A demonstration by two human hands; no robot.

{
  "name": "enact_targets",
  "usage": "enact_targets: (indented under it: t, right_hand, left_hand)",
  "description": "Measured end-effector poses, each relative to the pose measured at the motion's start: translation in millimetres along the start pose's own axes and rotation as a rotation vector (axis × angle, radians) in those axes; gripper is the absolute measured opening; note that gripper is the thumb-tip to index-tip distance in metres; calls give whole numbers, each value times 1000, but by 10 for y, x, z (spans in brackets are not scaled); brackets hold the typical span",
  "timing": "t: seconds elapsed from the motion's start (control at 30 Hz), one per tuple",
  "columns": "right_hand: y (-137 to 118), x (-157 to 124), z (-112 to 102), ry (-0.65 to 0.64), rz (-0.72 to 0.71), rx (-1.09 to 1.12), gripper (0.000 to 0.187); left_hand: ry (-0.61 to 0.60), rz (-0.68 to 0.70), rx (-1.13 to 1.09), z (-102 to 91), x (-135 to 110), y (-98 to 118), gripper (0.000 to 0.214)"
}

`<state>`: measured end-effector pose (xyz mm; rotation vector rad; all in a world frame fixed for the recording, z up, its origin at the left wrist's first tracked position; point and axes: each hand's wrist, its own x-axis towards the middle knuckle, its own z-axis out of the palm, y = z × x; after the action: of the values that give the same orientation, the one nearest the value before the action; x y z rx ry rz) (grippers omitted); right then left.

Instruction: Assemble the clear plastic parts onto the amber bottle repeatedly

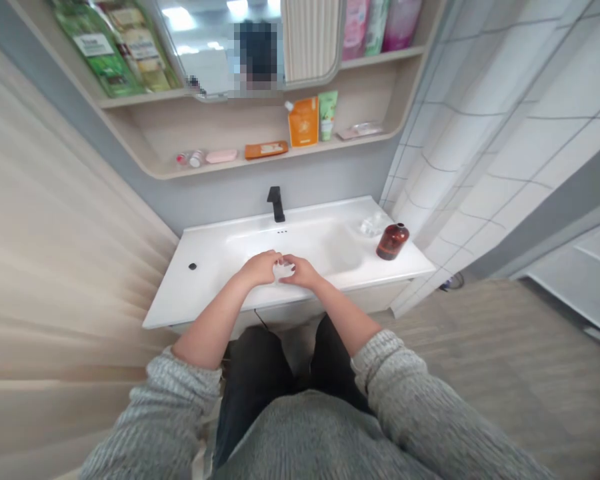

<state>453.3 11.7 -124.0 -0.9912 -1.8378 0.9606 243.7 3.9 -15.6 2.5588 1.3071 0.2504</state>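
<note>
Both my hands meet over the white sink basin (325, 247), below the black faucet (276, 203). My left hand (260, 268) has its fingers curled, and my right hand (300, 271) is curled against it. Between the fingertips sits a small white or clear lump (283, 269), perhaps foam or soap; I cannot make out what it is. My grey sleeves are pushed up to the elbows.
A brown soap bottle (393, 241) stands at the basin's right, beside a clear object (373, 225). A small black item (193, 267) lies on the left counter. Shelves above hold an orange pouch (303, 122), a green tube (328, 115) and packets. A tiled wall rises on the right.
</note>
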Motion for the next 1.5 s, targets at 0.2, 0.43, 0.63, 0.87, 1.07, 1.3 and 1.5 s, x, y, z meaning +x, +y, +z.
enact_targets:
  t: [0.2,0.43,0.63,0.87,1.07,1.3,1.5]
  right_hand:
    - [35,1,8,22,-5,25,70]
    - [61,13,14,29,8,36,69]
    - [56,13,-2,17,-11,33,67]
    - [25,5,-3,21,0,30,71]
    - [13,7,1,28,9,77,69]
    - [23,5,6,30,8,140,68]
    - [30,4,1,4,3,153,70]
  left_hand:
    - [128,-238,4,18,-11,56,38]
    - [112,-145,61,-28,-58,130,53]
    - [23,-54,59,-52,-49,175,34]
    - [11,-155,139,-130,-27,176,25]
    - [20,-50,162,-204,-25,168,37]
    - [-24,-18,178,-217,-26,138,41]
    - [-40,-62,183,-217,-1,121,26]
